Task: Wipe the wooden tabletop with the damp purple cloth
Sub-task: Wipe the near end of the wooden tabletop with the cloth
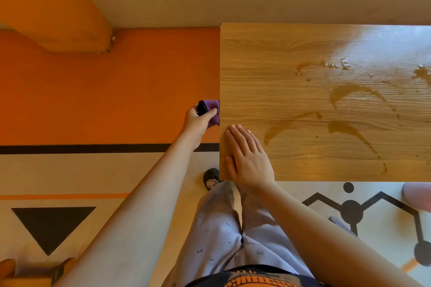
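Note:
The wooden tabletop (303, 100) fills the right half of the view and carries wet streaks and droplets across its middle and right. My left hand (198, 123) grips the bunched purple cloth (213, 112) just off the table's left edge, beside and slightly below the top. A dark patch shows inside the cloth bundle. My right hand (247, 156) lies flat with straight fingers on the tabletop's near left corner.
An orange and beige patterned floor mat (93, 100) lies left of and below the table. An orange cushion (58, 11) sits at the far left. A dark slipper (211, 178) shows by the table corner. A pink object (417, 196) peeks in at the right edge.

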### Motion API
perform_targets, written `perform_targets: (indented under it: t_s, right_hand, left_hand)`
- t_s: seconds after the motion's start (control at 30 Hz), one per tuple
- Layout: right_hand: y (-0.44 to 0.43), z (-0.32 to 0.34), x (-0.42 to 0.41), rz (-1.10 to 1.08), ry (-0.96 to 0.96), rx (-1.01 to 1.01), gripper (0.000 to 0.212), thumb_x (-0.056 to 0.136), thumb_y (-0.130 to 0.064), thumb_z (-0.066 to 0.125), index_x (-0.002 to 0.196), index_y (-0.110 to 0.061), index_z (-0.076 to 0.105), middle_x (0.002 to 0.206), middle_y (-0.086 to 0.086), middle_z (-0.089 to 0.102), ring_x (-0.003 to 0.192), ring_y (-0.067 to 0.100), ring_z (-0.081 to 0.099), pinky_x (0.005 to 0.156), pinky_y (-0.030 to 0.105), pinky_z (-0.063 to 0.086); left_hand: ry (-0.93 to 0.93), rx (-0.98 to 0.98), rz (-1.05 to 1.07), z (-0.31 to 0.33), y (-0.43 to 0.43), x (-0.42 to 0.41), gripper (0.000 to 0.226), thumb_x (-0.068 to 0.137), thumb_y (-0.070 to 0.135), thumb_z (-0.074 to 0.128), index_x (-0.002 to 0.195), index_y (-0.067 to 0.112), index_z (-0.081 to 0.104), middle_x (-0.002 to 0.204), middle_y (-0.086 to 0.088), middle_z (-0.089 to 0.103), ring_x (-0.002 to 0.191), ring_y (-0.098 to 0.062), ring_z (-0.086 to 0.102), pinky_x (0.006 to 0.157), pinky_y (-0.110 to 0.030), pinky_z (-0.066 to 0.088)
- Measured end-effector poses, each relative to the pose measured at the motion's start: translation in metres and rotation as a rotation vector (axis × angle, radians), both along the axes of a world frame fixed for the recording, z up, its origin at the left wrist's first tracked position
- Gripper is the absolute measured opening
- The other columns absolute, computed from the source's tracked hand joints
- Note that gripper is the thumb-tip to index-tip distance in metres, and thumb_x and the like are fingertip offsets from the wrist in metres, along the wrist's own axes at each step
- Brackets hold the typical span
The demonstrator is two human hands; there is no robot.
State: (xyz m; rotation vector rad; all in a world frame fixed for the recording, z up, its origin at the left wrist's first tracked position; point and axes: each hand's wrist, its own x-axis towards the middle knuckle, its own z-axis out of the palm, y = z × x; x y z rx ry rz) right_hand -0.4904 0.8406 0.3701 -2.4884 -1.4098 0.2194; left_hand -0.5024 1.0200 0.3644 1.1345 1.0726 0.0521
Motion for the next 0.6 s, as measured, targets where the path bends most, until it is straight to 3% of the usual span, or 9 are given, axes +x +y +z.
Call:
perform_targets:
  t_s: [0.1,0.27,0.33,0.43,0.6]
  right_hand:
    - [0.0,0.0,-0.001,0.001,0.018,0.009,0.056,0.093,-0.026,0.049,0.142,-0.004,0.035,0.148,0.013,0.037,0.141,0.025,0.025,0.117,0.04,0.018]
    - [-0.002,0.003,0.002,-0.006,0.083,0.018,0.058,0.09,-0.026,0.053,0.142,-0.007,0.036,0.148,0.009,0.038,0.14,0.023,0.025,0.117,0.037,0.016]
    - [0.002,0.008,0.006,-0.036,0.147,0.039,0.055,0.087,-0.024,0.054,0.138,-0.01,0.04,0.143,0.007,0.042,0.136,0.022,0.029,0.113,0.038,0.025]
    - [0.015,0.02,0.022,-0.126,0.239,0.096,0.048,0.083,-0.023,0.05,0.13,-0.012,0.046,0.135,0.008,0.046,0.124,0.022,0.035,0.1,0.042,0.04]
    - [0.057,0.024,0.083,-0.191,0.194,0.112,0.051,0.085,-0.016,0.057,0.133,-0.008,0.044,0.141,0.012,0.04,0.13,0.027,0.031,0.107,0.043,0.033]
  left_hand:
    - [0.004,-0.035,0.012,-0.001,-0.001,-0.004,0.022,0.091,0.01,0.061,0.113,0.011,0.061,0.112,-0.01,0.067,0.1,-0.022,0.064,0.076,-0.029,0.053]
    - [0.083,-0.071,-0.054,-0.005,-0.016,-0.048,0.032,0.084,0.017,0.07,0.115,0.018,0.061,0.113,-0.005,0.067,0.107,-0.02,0.063,0.091,-0.036,0.051]
    - [0.097,-0.07,-0.059,-0.005,-0.02,-0.056,0.036,0.083,0.016,0.072,0.117,0.016,0.061,0.113,-0.007,0.068,0.107,-0.022,0.063,0.093,-0.04,0.052]
    - [0.108,-0.004,-0.071,0.0,-0.018,-0.049,0.033,0.084,0.016,0.071,0.116,0.014,0.062,0.111,-0.007,0.068,0.106,-0.023,0.063,0.091,-0.039,0.053]
    - [0.063,0.09,-0.018,0.01,0.004,-0.002,0.023,0.086,0.014,0.069,0.107,0.021,0.061,0.103,0.001,0.065,0.098,-0.018,0.061,0.074,-0.027,0.051]
